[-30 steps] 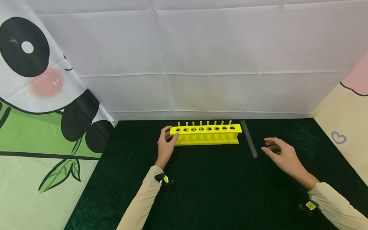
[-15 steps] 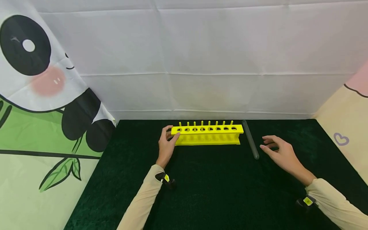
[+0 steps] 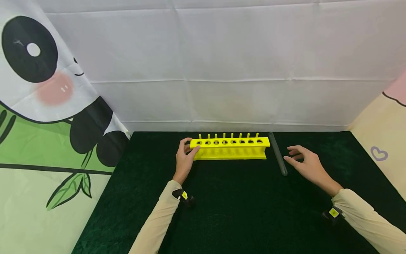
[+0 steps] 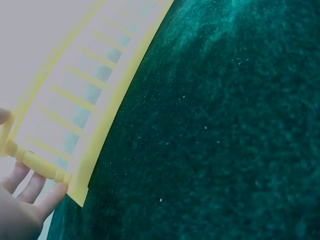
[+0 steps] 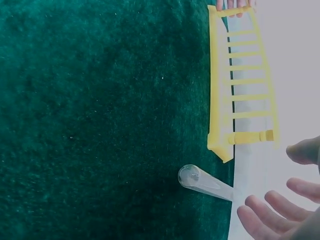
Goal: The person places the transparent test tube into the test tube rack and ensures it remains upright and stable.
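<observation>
A yellow test tube rack (image 3: 229,153) with a row of holes and several upright pegs stands near the back of the table. My left hand (image 3: 184,160) grips its left end, thumb at the front of the top plate. In the left wrist view, the fingers (image 4: 50,200) lie against the rack's end post. A clear test tube (image 3: 278,155) lies on the cloth just right of the rack, slanting toward me. Right of the tube hovers my right hand (image 3: 307,165), fingers loosely bent and apart from it. The right wrist view shows the tube's rounded end (image 5: 190,176) beyond the spread fingers.
Dark green cloth (image 3: 228,208) covers the table. A white sheet (image 3: 234,70) hangs right behind the rack. Printed cloths border the left side (image 3: 79,148) and the right side (image 3: 387,141).
My right hand has moved left and slightly up in the head view, closer to the test tube. The left hand keeps its hold on the rack; the head view has shifted slightly.
</observation>
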A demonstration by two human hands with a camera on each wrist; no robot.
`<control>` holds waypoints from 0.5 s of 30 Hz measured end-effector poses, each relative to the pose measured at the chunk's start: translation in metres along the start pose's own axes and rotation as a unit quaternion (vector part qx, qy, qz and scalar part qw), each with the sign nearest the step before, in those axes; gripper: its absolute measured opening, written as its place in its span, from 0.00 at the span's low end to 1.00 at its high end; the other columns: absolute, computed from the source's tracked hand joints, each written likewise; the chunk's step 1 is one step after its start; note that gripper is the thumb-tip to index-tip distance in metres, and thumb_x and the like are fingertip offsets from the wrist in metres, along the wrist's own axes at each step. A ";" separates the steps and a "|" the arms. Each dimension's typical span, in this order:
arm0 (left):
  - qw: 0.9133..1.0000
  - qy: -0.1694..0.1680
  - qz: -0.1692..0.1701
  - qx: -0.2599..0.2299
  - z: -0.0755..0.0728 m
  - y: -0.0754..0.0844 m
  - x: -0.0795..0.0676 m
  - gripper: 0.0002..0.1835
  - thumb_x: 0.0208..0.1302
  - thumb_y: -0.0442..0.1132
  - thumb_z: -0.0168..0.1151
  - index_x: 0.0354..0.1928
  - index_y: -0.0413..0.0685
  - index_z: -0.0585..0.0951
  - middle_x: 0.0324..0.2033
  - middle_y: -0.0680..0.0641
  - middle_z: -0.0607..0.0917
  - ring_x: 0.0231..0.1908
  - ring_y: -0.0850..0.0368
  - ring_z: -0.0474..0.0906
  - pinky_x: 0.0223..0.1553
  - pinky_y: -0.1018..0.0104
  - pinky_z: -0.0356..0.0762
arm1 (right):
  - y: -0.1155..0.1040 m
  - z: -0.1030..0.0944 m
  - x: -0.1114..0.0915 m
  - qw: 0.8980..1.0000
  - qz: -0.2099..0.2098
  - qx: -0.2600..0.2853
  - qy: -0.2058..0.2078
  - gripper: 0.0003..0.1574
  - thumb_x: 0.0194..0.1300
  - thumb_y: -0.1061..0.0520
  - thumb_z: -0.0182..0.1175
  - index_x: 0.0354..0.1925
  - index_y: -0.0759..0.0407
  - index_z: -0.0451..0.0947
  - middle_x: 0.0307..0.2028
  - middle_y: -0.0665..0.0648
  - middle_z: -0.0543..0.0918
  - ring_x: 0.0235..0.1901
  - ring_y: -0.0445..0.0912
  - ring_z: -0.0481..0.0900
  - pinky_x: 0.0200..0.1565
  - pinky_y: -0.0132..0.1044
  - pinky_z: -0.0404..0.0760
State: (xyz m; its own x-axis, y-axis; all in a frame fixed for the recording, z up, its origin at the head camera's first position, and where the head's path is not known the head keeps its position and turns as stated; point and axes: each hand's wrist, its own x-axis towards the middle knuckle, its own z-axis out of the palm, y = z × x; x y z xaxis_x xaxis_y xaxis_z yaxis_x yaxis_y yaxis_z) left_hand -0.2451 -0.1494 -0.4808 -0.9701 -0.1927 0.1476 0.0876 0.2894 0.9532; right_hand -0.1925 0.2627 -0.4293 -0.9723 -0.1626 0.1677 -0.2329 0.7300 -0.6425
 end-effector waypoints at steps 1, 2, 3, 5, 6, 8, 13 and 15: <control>1.000 0.001 0.000 0.000 0.000 0.000 0.000 0.25 0.62 0.51 0.62 0.59 0.61 0.67 0.54 0.46 0.77 0.53 0.51 0.72 0.55 0.52 0.71 | 0.000 0.000 0.001 1.000 0.003 0.000 -0.003 0.28 0.69 0.49 0.55 0.59 0.64 0.68 0.48 0.69 0.75 0.43 0.60 0.78 0.39 0.54 0.78; 1.000 0.001 0.000 -0.001 0.000 0.001 0.000 0.25 0.62 0.51 0.62 0.60 0.60 0.67 0.53 0.46 0.77 0.53 0.51 0.72 0.55 0.52 0.71 | 0.001 0.001 0.003 1.000 0.006 0.002 -0.007 0.28 0.69 0.48 0.55 0.59 0.65 0.67 0.48 0.69 0.75 0.44 0.61 0.78 0.39 0.54 0.78; 1.000 0.002 0.001 -0.001 -0.001 0.001 0.000 0.26 0.62 0.50 0.62 0.60 0.58 0.67 0.53 0.46 0.77 0.52 0.50 0.72 0.55 0.52 0.71 | 0.001 0.001 0.004 1.000 0.008 0.003 -0.008 0.28 0.68 0.48 0.55 0.59 0.65 0.67 0.48 0.69 0.75 0.44 0.61 0.78 0.39 0.54 0.78; 1.000 0.002 0.000 -0.001 -0.001 0.000 0.000 0.26 0.62 0.50 0.62 0.60 0.57 0.67 0.53 0.46 0.77 0.52 0.50 0.73 0.55 0.52 0.71 | 0.001 0.001 0.006 1.000 0.011 0.004 -0.011 0.28 0.68 0.48 0.55 0.58 0.65 0.67 0.48 0.70 0.75 0.44 0.62 0.78 0.39 0.54 0.79; 1.000 0.002 0.001 -0.002 -0.001 0.000 -0.001 0.26 0.62 0.50 0.62 0.61 0.56 0.68 0.53 0.46 0.77 0.52 0.50 0.73 0.54 0.52 0.71 | 0.002 0.002 0.006 1.000 0.012 0.004 -0.011 0.29 0.68 0.48 0.55 0.58 0.66 0.67 0.48 0.70 0.75 0.44 0.62 0.78 0.39 0.54 0.79; 1.000 0.002 0.002 -0.001 -0.001 0.000 -0.001 0.26 0.62 0.50 0.61 0.60 0.57 0.68 0.53 0.46 0.77 0.52 0.50 0.73 0.54 0.53 0.71 | 0.002 0.002 0.008 1.000 0.013 0.002 -0.012 0.29 0.68 0.48 0.56 0.58 0.67 0.67 0.48 0.71 0.75 0.44 0.63 0.78 0.39 0.54 0.79; 1.000 0.006 0.007 -0.004 -0.001 0.000 -0.002 0.24 0.63 0.49 0.61 0.60 0.59 0.68 0.53 0.46 0.77 0.52 0.51 0.73 0.54 0.53 0.71 | 0.003 0.004 0.014 1.000 0.022 -0.003 -0.016 0.31 0.67 0.47 0.57 0.59 0.68 0.67 0.49 0.71 0.75 0.45 0.63 0.77 0.40 0.53 0.79; 1.000 0.010 0.007 -0.005 -0.001 0.000 -0.001 0.23 0.63 0.48 0.61 0.59 0.60 0.69 0.53 0.46 0.77 0.51 0.51 0.73 0.55 0.53 0.71 | 0.003 0.005 0.016 0.999 0.025 -0.006 -0.020 0.32 0.67 0.47 0.57 0.59 0.68 0.66 0.49 0.72 0.75 0.45 0.64 0.77 0.40 0.54 0.79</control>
State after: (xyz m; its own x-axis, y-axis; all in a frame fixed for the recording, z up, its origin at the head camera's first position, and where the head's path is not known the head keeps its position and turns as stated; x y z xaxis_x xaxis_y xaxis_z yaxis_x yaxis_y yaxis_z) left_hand -0.2434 -0.1499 -0.4807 -0.9640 -0.2068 0.1670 0.1042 0.2836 0.9533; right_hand -0.2091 0.2590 -0.4327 -0.9828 -0.1513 0.1060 -0.1839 0.7462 -0.6399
